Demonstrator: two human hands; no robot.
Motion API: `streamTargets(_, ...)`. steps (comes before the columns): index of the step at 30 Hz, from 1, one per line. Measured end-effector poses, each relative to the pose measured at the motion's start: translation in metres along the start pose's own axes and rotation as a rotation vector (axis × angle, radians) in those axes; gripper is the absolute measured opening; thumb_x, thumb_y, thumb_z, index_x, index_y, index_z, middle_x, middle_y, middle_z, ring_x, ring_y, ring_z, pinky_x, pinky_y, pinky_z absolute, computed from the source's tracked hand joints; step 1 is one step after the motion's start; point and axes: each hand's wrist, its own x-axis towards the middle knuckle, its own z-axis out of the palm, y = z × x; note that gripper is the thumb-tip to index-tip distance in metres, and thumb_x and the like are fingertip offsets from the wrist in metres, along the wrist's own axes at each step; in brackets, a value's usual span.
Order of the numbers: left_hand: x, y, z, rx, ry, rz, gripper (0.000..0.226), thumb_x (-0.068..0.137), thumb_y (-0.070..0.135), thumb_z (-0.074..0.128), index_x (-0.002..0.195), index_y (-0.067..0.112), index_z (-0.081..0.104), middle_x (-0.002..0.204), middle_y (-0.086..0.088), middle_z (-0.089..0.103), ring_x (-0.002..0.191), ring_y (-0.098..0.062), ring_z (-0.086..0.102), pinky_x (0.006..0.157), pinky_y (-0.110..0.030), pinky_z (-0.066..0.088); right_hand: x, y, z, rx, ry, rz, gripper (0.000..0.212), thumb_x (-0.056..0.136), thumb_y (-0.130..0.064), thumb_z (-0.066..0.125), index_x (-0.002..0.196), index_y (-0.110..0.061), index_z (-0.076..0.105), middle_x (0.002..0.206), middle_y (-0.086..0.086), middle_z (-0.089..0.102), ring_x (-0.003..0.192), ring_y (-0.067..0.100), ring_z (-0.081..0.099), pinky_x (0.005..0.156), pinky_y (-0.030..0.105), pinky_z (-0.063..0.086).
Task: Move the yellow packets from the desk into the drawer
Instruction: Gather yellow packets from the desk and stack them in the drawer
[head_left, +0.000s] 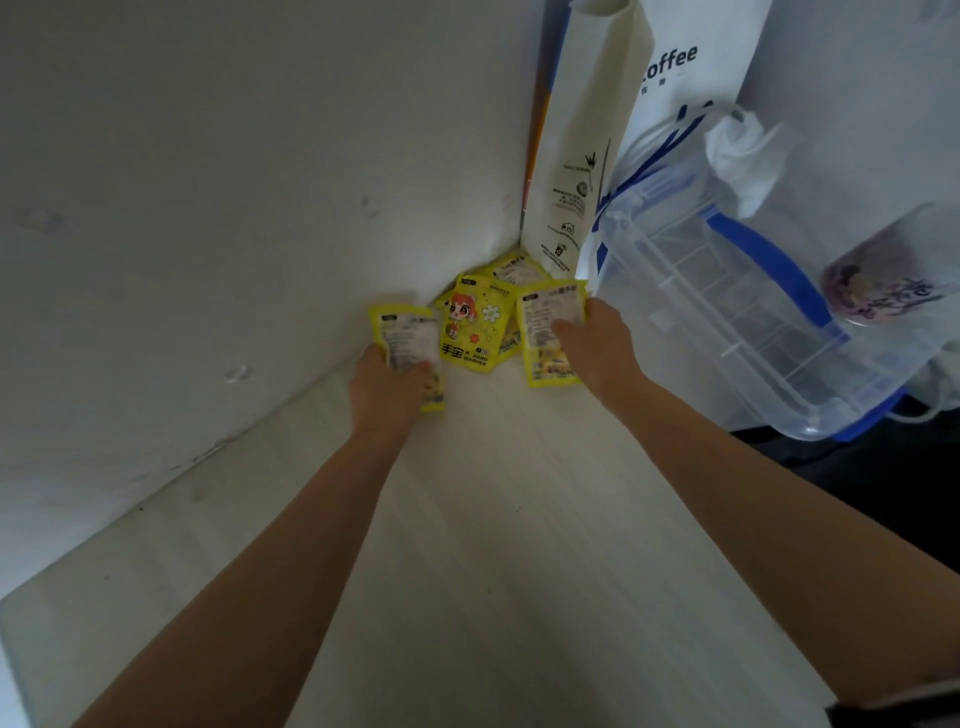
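Yellow packets (475, 332) lie in a small heap at centre frame, in the far corner of the desk (493, 519) where two white walls meet. They are flat printed sachets, one face up with a cartoon figure and the words "hand warmer". Others overlap behind it, and how many are in the heap cannot be told.

The left hand (387, 392) grips one packet (408, 343) by its lower part, with the packet's upper half standing clear above the fingers. The right hand (597, 343) grips a second packet (550, 332) along its right edge, thumb across the printed back. Each hand is closed on its own packet, and the two are well apart, one on either side of the heap.

Handling, as judged: the packets look light, thin and pliable, with a smooth film surface that may slip when several are stacked. A pinch across the flat faces near an edge or sealed rim should hold. Pulling one out may drag its overlapping neighbours.

To the right of the heap stands a white paper bag (582, 171) printed with "coffee". Lower right of it is a clear plastic box (727, 322) with blue handles. A wrapped cup (878, 280) sits at the right edge of the frame. No drawer is visible.
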Motion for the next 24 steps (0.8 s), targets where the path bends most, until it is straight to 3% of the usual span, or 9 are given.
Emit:
streamTargets(2, 0.006, 0.017, 0.008, -0.056, -0.051, 0.064, 0.019, 0.077, 0.022, 0.072, 0.093, 0.017, 0.064, 0.085, 0.000, 0.068, 0.074, -0.015, 0.066, 0.061, -0.024, 0.050, 0.009, -0.007, 0.000, -0.063, -0.032, -0.053, 0.028, 0.097, -0.021, 0.049, 0.115, 0.000, 0.054, 0.104, 0.007, 0.057, 0.077, 0.018, 0.056, 0.050, 0.009, 0.038)
streamTargets(4, 0.013, 0.029, 0.018, -0.070, -0.088, 0.100, 0.024, 0.079, 0.023, 0.070, 0.101, 0.015, 0.065, 0.094, -0.001, 0.069, 0.081, -0.016, 0.067, 0.068, -0.027, 0.053, 0.016, -0.013, 0.001, -0.076, -0.068, -0.082, 0.027, 0.099, -0.020, 0.046, 0.116, 0.000, 0.051, 0.103, 0.009, 0.055, 0.069, 0.014, 0.050, 0.041, 0.007, 0.034)
streamTargets(9, 0.031, 0.038, 0.045, 0.000, -0.124, 0.105, 0.038, 0.081, 0.025, 0.070, 0.114, 0.010, 0.060, 0.110, -0.009, 0.067, 0.100, -0.026, 0.064, 0.084, -0.034, 0.052, 0.030, -0.026, 0.015, -0.117, -0.141, -0.121, 0.034, 0.101, -0.022, 0.042, 0.127, -0.001, 0.044, 0.107, 0.013, 0.058, 0.083, 0.025, 0.056, 0.049, 0.020, 0.037)
streamTargets(12, 0.034, 0.036, 0.054, 0.123, -0.132, 0.141, 0.043, 0.081, 0.026, 0.070, 0.118, 0.006, 0.058, 0.117, -0.017, 0.063, 0.109, -0.032, 0.059, 0.094, -0.042, 0.048, 0.029, -0.026, 0.022, -0.269, -0.188, -0.147, 0.035, 0.101, -0.021, 0.040, 0.127, 0.003, 0.041, 0.105, 0.019, 0.057, 0.092, 0.031, 0.056, 0.068, 0.029, 0.038)
streamTargets(14, 0.033, 0.032, 0.058, 0.175, -0.142, 0.154, 0.041, 0.082, 0.023, 0.069, 0.117, 0.004, 0.059, 0.117, -0.018, 0.061, 0.104, -0.032, 0.060, 0.086, -0.032, 0.052, 0.024, -0.021, 0.024, -0.347, -0.188, -0.191, 0.032, 0.100, -0.020, 0.040, 0.123, 0.003, 0.042, 0.110, 0.023, 0.059, 0.100, 0.036, 0.058, 0.071, 0.031, 0.035)
streamTargets(16, 0.028, 0.028, 0.058, 0.190, -0.152, 0.148, 0.037, 0.083, 0.019, 0.069, 0.115, 0.001, 0.060, 0.117, -0.019, 0.059, 0.089, -0.025, 0.060, 0.054, -0.006, 0.045, 0.015, -0.016, 0.026, -0.395, -0.181, -0.227, 0.030, 0.100, -0.019, 0.040, 0.120, 0.002, 0.042, 0.108, 0.023, 0.060, 0.100, 0.038, 0.059, 0.071, 0.034, 0.037)
streamTargets(17, 0.023, 0.026, 0.057, 0.202, -0.154, 0.146, 0.036, 0.085, 0.018, 0.068, 0.115, 0.000, 0.060, 0.118, -0.019, 0.059, 0.087, -0.024, 0.060, 0.047, -0.004, 0.040, 0.008, -0.013, 0.028, -0.402, -0.173, -0.233, 0.029, 0.099, -0.020, 0.040, 0.118, 0.001, 0.043, 0.105, 0.022, 0.061, 0.097, 0.039, 0.060, 0.073, 0.038, 0.043)
streamTargets(20, 0.010, 0.017, 0.052, 0.267, -0.158, 0.136, 0.035, 0.087, 0.022, 0.066, 0.113, 0.001, 0.056, 0.115, -0.016, 0.061, 0.098, -0.029, 0.060, 0.064, -0.017, 0.038, -0.014, -0.003, 0.032, -0.461, -0.127, -0.241, 0.027, 0.098, -0.023, 0.040, 0.115, -0.002, 0.044, 0.101, 0.018, 0.062, 0.096, 0.037, 0.060, 0.087, 0.050, 0.047)
streamTargets(24, -0.004, 0.003, 0.037, 0.316, -0.189, 0.100, 0.033, 0.085, 0.024, 0.067, 0.109, 0.005, 0.056, 0.095, -0.004, 0.053, 0.068, -0.013, 0.045, 0.051, -0.019, 0.033, -0.040, 0.010, 0.031, -0.535, -0.085, -0.237, 0.029, 0.098, -0.024, 0.041, 0.120, -0.006, 0.044, 0.109, 0.013, 0.061, 0.104, 0.033, 0.058, 0.096, 0.050, 0.042)
